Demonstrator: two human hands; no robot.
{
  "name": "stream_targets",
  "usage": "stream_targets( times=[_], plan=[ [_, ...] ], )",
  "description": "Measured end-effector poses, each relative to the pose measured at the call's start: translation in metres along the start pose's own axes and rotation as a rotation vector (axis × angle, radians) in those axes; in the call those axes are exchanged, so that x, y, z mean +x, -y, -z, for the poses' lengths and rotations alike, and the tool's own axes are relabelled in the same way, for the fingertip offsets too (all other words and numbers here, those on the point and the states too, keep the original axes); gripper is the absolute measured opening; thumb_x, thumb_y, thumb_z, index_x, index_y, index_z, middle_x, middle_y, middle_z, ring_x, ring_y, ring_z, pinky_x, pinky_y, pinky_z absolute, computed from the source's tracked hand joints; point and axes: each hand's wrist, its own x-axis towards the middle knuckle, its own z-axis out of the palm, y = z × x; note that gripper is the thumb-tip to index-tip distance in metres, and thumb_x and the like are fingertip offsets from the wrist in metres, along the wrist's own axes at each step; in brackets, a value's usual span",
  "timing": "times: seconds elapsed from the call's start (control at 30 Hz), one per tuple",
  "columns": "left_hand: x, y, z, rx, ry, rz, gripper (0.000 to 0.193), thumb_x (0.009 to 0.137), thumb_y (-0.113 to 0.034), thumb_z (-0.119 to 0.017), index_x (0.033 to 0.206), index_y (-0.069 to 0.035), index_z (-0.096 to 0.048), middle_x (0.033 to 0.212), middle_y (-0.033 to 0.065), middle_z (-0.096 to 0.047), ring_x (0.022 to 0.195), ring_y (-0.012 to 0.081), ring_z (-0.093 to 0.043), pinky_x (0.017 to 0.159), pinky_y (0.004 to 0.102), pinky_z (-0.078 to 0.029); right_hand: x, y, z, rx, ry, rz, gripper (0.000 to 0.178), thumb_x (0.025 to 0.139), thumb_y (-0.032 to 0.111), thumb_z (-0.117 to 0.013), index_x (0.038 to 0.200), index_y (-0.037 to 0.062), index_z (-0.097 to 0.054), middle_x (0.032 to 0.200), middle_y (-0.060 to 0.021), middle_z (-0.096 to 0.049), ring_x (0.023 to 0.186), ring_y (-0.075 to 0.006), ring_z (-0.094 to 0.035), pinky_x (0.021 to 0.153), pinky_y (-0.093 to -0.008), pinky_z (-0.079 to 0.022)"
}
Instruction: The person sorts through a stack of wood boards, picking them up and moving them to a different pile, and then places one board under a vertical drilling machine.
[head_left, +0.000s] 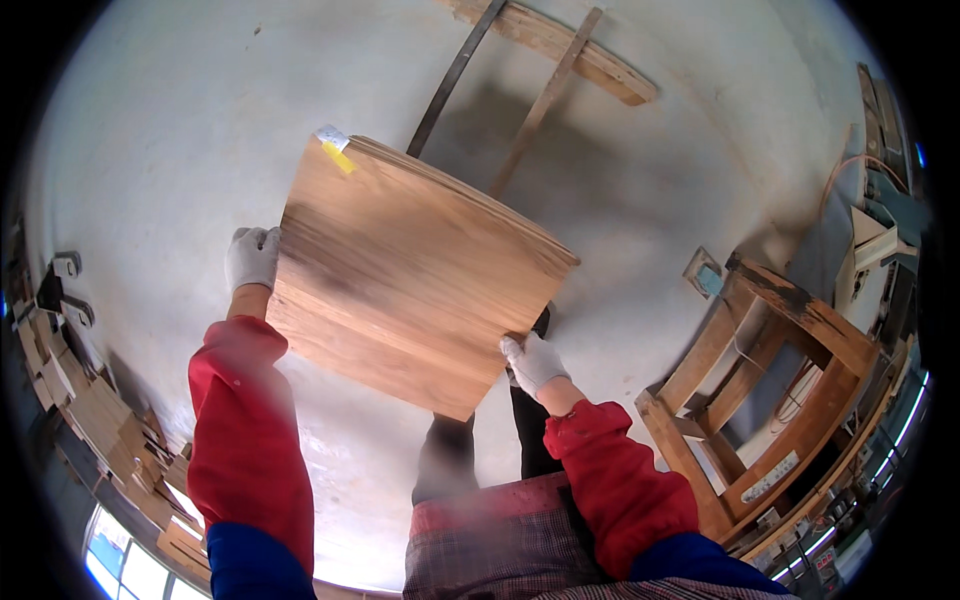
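Observation:
A broad wooden panel (pixel 400 270) with light and dark grain spans the space between my two gloved hands. My left hand (pixel 252 258), in a white glove, grips its left edge with the fingers curled over. On the opposite edge, near the lower right corner, my right hand (pixel 535 362) is closed with its thumb on top. At the far left corner of the panel are a white label (pixel 331 134) and a strip of yellow tape (pixel 339 158). Several layered board edges show along the panel's far side; whether they are held with it I cannot tell.
Two long bars, one dark (pixel 455 80) and one wooden (pixel 550 95), run from a plank (pixel 570 50) toward the panel. A wooden frame stand (pixel 810 370) is on the right. Stacked wood pieces (pixel 100 410) line the left side. A small box (pixel 703 273) sits near the stand.

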Motion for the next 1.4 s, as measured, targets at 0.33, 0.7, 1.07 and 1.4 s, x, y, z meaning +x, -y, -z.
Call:
stream_targets(
  times=[0.33,0.7,1.07,1.4],
  plan=[
    [-0.215,0.076,-0.092,-1.08,-0.191,1.076,0.065,0.08,-0.043,-0.059,0.13,-0.01,-0.035,0.11,0.0021,-0.046,0.106,0.017,-0.042,0.094,0.032,-0.032,0.006,0.073,0.092,-0.481,-0.648,0.742,0.034,0.08,0.025,-0.055,0.103,-0.0001,-0.05,0.1,-0.0211,-0.057,0.092,-0.0376,-0.054,0.078,-0.0417,-0.044],
    [-0.286,-0.046,-0.15,-1.969,0.304,1.169,0.055,0.09,-0.045,-0.04,0.129,-0.006,-0.032,0.13,0.0112,-0.039,0.118,0.0267,-0.039,0.1,0.0409,-0.033,0.069,0.103,0.103,-0.432,-0.061,0.705,0.038,0.084,0.024,-0.052,0.109,-0.0024,-0.043,0.101,-0.0235,-0.054,0.096,-0.0382,-0.051,0.081,-0.04,-0.041],
    [-0.286,-0.029,-0.147,-1.836,0.308,1.173,0.049,0.089,-0.035,-0.049,0.127,-0.008,-0.035,0.126,0.008,-0.043,0.116,0.0229,-0.042,0.097,0.038,-0.036,0.066,0.117,0.105,-0.443,0.038,0.663,0.048,0.082,0.021,-0.054,0.123,0.0007,-0.039,0.104,-0.0229,-0.056,0.098,-0.0361,-0.053,0.082,-0.0377,-0.042],
    [-0.179,0.055,-0.109,-1.932,-0.14,1.125,0.044,0.089,-0.032,-0.049,0.127,-0.011,-0.039,0.125,0.0036,-0.045,0.113,0.0199,-0.043,0.095,0.0335,-0.036,0.101,0.246,0.017,-0.477,-0.034,0.861,0.046,0.083,0.025,-0.05,0.122,0.0009,-0.04,0.104,-0.0238,-0.056,0.097,-0.0377,-0.053,0.082,-0.0409,-0.042]
  ],
)
